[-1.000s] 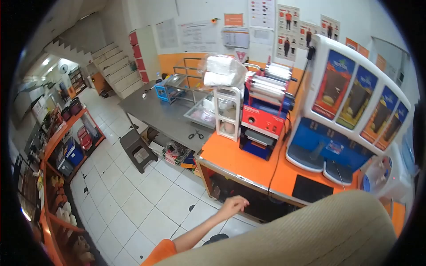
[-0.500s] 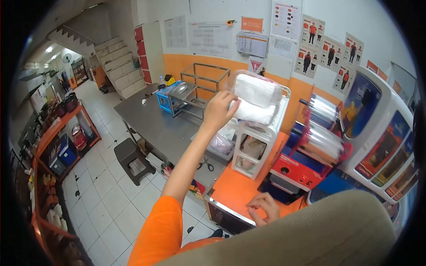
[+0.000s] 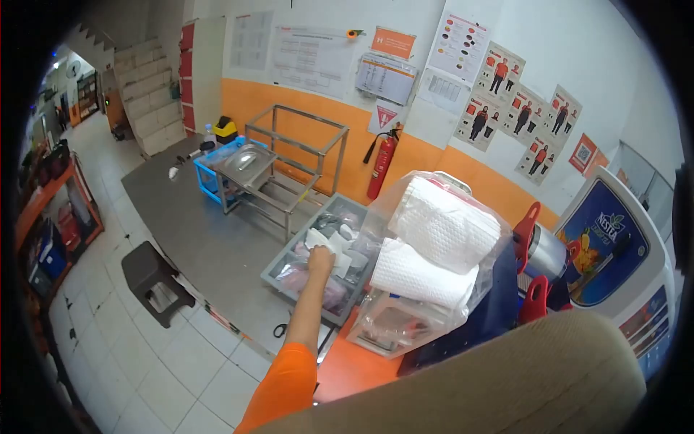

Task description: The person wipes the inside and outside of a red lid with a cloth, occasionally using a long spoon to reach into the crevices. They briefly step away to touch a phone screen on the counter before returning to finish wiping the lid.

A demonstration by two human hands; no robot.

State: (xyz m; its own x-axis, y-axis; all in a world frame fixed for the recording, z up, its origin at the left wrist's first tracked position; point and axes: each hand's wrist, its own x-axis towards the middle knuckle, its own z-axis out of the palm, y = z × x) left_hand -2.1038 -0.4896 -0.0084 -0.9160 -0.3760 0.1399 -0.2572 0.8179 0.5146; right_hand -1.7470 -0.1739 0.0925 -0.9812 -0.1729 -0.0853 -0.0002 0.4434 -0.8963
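My left hand reaches into a grey plastic tray on the metal table. Its fingers are curled down among white flat pieces that look like paper or small packets; whether one is gripped is hidden. Clear and pinkish plastic bags lie around it in the tray. Right of the tray, a clear plastic bag holding stacked white paper towels sits on top of a white rack, apart from my hand. My right hand is out of view.
A metal frame and a blue basket stand on the table. Scissors lie near its front edge. A fire extinguisher hangs behind. A dark stool stands on the floor. Khaki fabric covers the lower right.
My left hand has left the bagged paper towels and moved down and left into the grey tray. My right hand has gone out of view. The camera has moved closer and turned right.
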